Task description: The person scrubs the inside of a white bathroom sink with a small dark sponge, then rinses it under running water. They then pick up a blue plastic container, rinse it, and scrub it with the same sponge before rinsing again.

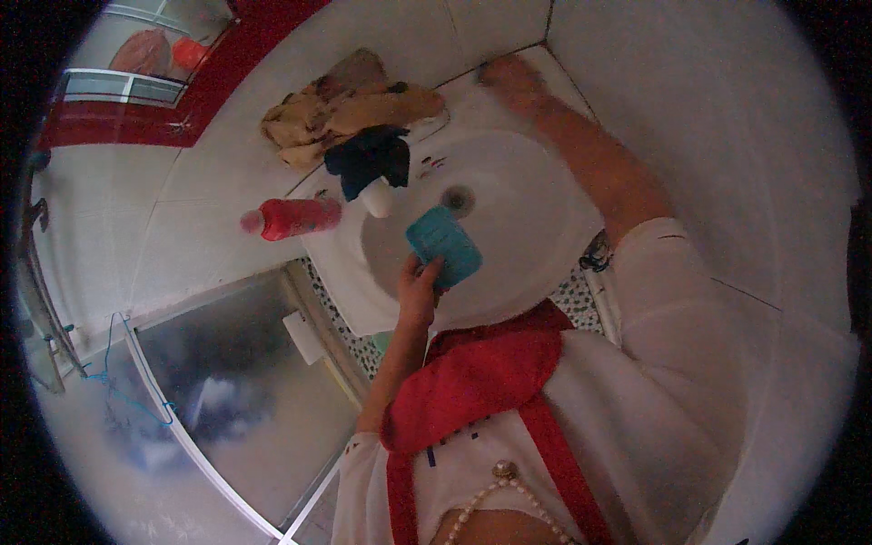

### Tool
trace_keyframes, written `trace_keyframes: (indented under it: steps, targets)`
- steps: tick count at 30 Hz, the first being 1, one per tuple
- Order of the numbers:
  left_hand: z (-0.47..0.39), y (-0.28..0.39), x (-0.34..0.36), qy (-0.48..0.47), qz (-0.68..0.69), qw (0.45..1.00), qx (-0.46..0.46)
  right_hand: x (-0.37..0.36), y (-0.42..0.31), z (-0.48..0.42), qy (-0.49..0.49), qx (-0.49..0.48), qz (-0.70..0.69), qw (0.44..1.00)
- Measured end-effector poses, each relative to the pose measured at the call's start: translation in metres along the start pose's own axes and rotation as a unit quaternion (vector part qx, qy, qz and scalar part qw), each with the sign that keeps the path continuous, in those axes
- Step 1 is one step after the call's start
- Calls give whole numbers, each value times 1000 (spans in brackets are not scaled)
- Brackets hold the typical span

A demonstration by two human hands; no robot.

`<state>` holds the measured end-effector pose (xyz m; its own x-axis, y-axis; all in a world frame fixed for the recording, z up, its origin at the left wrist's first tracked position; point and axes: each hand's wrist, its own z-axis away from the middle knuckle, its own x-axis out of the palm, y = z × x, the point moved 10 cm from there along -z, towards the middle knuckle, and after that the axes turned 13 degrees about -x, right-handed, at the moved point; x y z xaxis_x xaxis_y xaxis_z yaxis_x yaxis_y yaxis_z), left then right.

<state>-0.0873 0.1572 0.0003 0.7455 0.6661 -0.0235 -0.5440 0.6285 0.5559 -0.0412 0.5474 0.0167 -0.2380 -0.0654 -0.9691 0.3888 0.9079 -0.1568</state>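
My left hand (419, 283) holds a teal rectangular object (445, 246) with rounded corners, a soap box or a sponge, over the bowl of a white washbasin (524, 204). The drain (458, 199) shows just beyond it. At the basin's back right corner, against the wall, my right hand (514, 80) is blurred, with the arm stretched out over the rim. Whether its fingers hold anything cannot be made out. A dark cloth (371, 160) lies at the basin's left rim, and a white rounded part (377, 198) sticks out from under it.
A tan patterned cloth (340, 119) is bunched behind the basin. On the left rim lies a red bottle (300, 218) with a pink cap. A red-framed mirror (204, 88) is on the wall. A framed glass panel (231, 381) stands at left, with blue cord (109, 375) near it.
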Motion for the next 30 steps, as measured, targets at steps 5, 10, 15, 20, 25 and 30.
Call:
trace_keyframes:
  steps: [5, 10, 15, 20, 25, 30]
  targets:
    - [3, 2, -11, -11, 51, 998, 27, -47, 44, 16, 125, 117, 103, 980]
    - [-5, -5, -4, 2, 84, 996, 19, 7, -61, -4, 45, -50, 8, 998]
    - [3, 13, 8, -44, 33, 996, 66, -21, 1, 24, -22, 22, 21, 999]
    - [4, 3, -4, 2, 18, 999, 32, -27, -11, 21, 64, 100, 25, 993]
    - [-4, -2, 7, -9, 62, 997, 45, 6, -98, 58, 85, -25, -102, 991]
    - [0, 6, 5, -40, 19, 997, 64, -33, -44, 121, 43, 27, -12, 999]
